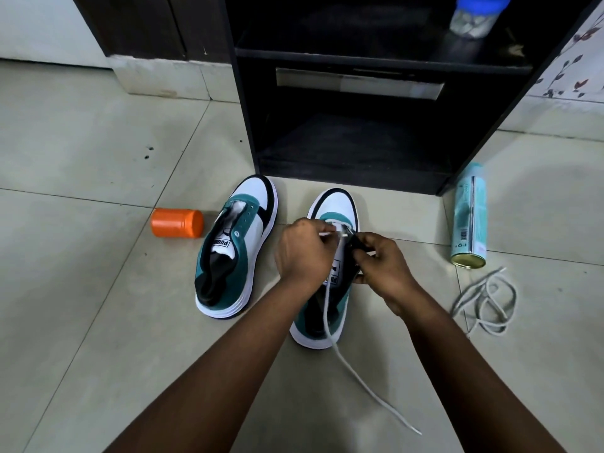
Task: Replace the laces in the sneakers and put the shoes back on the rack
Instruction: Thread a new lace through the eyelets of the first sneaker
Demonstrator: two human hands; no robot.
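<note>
Two white, teal and black sneakers stand on the tiled floor before a dark rack [376,57]. The left sneaker [235,253] has no lace and its tongue lies open. My hands work over the right sneaker [336,204]. My left hand [304,253] pinches the tip of a white lace [353,364] near the eyelets. My right hand [382,263] grips the shoe's dark eyelet flap. The lace's free end trails back across the floor toward me. A second white lace [487,302] lies in loose loops on the floor to the right.
An orange jar [176,223] lies on its side left of the sneakers. A teal spray can [469,220] lies right of the rack's base. A jar with a blue lid [475,14] stands on the rack's upper shelf. The lower shelf [353,148] is bare.
</note>
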